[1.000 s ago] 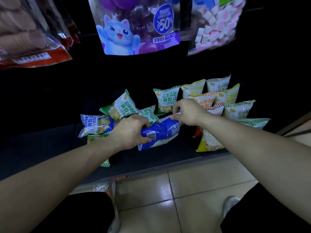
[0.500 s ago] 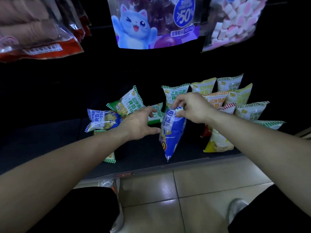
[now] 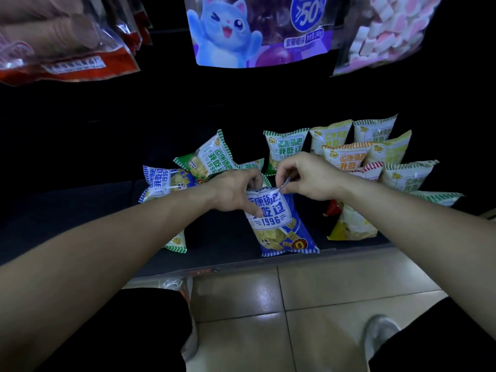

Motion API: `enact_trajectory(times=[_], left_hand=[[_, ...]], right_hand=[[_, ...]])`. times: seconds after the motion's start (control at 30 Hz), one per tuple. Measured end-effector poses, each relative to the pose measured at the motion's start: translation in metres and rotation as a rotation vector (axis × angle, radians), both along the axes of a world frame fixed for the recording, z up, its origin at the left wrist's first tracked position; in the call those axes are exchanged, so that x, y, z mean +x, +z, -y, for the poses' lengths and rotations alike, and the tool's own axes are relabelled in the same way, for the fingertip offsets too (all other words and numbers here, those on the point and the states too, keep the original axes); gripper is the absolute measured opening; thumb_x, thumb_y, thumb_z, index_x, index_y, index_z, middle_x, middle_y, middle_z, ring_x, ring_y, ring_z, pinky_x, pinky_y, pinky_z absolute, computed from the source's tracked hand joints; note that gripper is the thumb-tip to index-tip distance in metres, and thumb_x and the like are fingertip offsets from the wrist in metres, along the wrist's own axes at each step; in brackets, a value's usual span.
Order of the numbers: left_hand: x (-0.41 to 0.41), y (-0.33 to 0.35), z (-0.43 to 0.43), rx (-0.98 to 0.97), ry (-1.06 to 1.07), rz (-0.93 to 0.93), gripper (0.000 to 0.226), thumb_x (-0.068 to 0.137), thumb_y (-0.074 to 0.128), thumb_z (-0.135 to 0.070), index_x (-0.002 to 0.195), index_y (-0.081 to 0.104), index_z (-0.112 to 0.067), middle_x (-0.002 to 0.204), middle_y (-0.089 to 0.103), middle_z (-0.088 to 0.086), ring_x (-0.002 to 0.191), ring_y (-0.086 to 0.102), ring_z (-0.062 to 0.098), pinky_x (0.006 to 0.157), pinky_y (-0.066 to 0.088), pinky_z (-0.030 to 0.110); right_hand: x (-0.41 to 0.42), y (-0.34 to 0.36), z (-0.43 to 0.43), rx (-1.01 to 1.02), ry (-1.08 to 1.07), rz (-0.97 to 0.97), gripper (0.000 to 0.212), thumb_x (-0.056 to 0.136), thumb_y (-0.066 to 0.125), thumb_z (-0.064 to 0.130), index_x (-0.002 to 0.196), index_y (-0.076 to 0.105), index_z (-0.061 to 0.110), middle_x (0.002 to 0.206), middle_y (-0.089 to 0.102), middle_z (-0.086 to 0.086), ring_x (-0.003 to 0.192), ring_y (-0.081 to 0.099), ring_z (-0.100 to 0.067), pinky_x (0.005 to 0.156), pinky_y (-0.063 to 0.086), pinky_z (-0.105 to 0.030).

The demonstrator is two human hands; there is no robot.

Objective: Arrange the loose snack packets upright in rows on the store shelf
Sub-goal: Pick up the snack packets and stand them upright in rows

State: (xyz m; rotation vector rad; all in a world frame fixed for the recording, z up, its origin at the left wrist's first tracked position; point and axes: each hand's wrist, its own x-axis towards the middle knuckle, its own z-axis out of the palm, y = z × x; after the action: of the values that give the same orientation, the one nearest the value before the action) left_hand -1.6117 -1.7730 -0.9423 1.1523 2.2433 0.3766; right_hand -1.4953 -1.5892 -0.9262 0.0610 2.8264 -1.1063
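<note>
The blue packet (image 3: 281, 224), lately sideways, now stood upright on the shelf (image 3: 228, 237); both hands' (image 3: 233, 190) (image 3: 306, 175) grips pinched its top.

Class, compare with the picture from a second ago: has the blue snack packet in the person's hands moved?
Yes. The blue packet lay sideways between both hands; it now stands upright, bottom edge near the front lip of the shelf, left hand and right hand at its top.

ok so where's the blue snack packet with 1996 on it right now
In the head view the blue foil snack packet stands near the dark shelf's front edge, centre, held at its top by the left hand and right hand.
</note>
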Motion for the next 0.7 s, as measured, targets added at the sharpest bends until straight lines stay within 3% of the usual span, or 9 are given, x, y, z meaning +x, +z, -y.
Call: enact_trajectory(times=[0.13,0.2,0.27,0.33,0.43,0.57,0.7], left_hand=[[0.003,0.0,-0.001,0.002,0.011,-0.008,0.068,0.068,0.084,-0.051,0.126,0.054,-0.032,0.118,0.057,-0.012,0.099,0.056,0.012,0.073,0.039,0.024],[0.001,0.0,-0.001,0.006,0.028,-0.024,0.069,0.067,0.083,-0.054,0.125,0.056,-0.031,0.117,0.057,-0.012,0.1,0.056,0.011,0.076,0.038,0.025],[0.001,0.002,-0.003,0.033,0.045,-0.031,0.068,0.063,0.085,-0.056,0.121,0.058,-0.033,0.114,0.058,-0.014,0.099,0.057,0.011,0.076,0.041,0.026],[0.003,0.004,-0.007,0.062,0.064,-0.033,0.066,0.059,0.086,-0.058,0.115,0.058,-0.036,0.11,0.059,-0.015,0.094,0.058,0.008,0.075,0.045,0.027],[0.005,0.007,-0.011,0.076,0.074,-0.013,0.069,0.058,0.086,-0.058,0.118,0.058,-0.037,0.109,0.058,-0.018,0.091,0.057,0.004,0.073,0.045,0.024],[0.005,0.012,-0.014,0.035,0.03,0.044,0.077,0.067,0.087,-0.045,0.134,0.052,-0.032,0.116,0.054,-0.017,0.104,0.054,0.008,0.086,0.04,0.023],[0.004,0.001,-0.018,0.113,0.102,0.082,0.071,0.069,0.086,-0.041,0.132,0.055,-0.029,0.12,0.06,-0.011,0.112,0.058,0.008,0.095,0.046,0.026]], right_hand=[[0.002,-0.003,-0.007,-0.039,-0.031,0.027,0.024,0.085,0.077,0.009,0.094,0.063,0.027,0.1,0.065,0.011,0.097,0.063,-0.007,0.085,0.055,-0.029],[0.004,-0.003,-0.008,-0.108,-0.055,0.107,0.041,0.081,0.082,0.015,0.113,0.059,0.028,0.112,0.063,0.009,0.099,0.065,-0.009,0.083,0.054,-0.025],[0.006,-0.003,-0.006,-0.103,-0.075,0.194,0.059,0.075,0.088,0.029,0.123,0.054,0.031,0.106,0.067,0.007,0.086,0.067,-0.009,0.073,0.054,-0.026],[0.005,-0.004,-0.004,-0.02,-0.085,0.195,0.055,0.07,0.09,0.034,0.115,0.059,0.027,0.093,0.069,0.009,0.078,0.066,-0.006,0.061,0.047,-0.021],[0.006,-0.001,-0.006,0.01,-0.118,0.148,0.045,0.068,0.092,0.027,0.105,0.067,0.023,0.091,0.071,0.01,0.083,0.068,-0.01,0.063,0.049,-0.022],[0.01,0.004,-0.016,0.021,-0.179,0.133,0.054,0.067,0.092,0.02,0.115,0.067,0.019,0.101,0.07,0.004,0.091,0.067,-0.012,0.077,0.055,-0.03],[0.013,0.001,-0.026,-0.018,-0.221,0.112,0.064,0.069,0.091,0.021,0.126,0.062,0.021,0.115,0.069,0.0,0.097,0.065,-0.013,0.076,0.055,-0.028]])
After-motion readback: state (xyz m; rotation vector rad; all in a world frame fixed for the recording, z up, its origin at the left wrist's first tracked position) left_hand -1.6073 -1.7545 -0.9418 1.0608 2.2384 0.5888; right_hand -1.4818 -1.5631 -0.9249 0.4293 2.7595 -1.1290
